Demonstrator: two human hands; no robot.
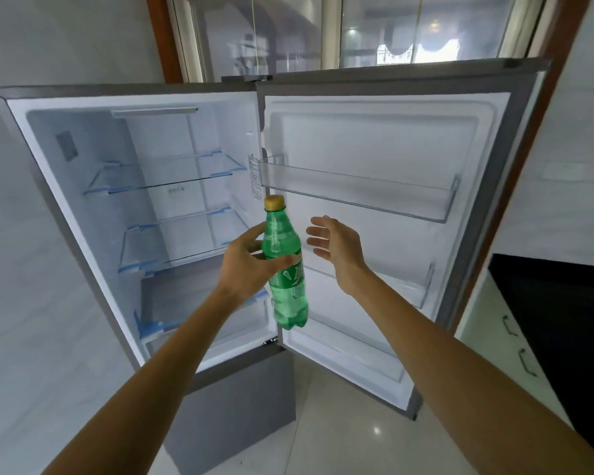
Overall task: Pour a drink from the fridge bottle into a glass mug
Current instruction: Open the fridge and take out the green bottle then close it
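A green plastic bottle with a yellow cap is upright in mid-air in front of the open fridge. My left hand is wrapped around its middle from the left. Just right of the bottle, my right hand is open with fingers spread, not touching it. The fridge door stands swung out to the right. No glass mug is in view.
The fridge's glass shelves and the door bins hold nothing. A black countertop over white cabinets with handles sits at the right. Glossy white floor tiles lie below, and a window is above the fridge.
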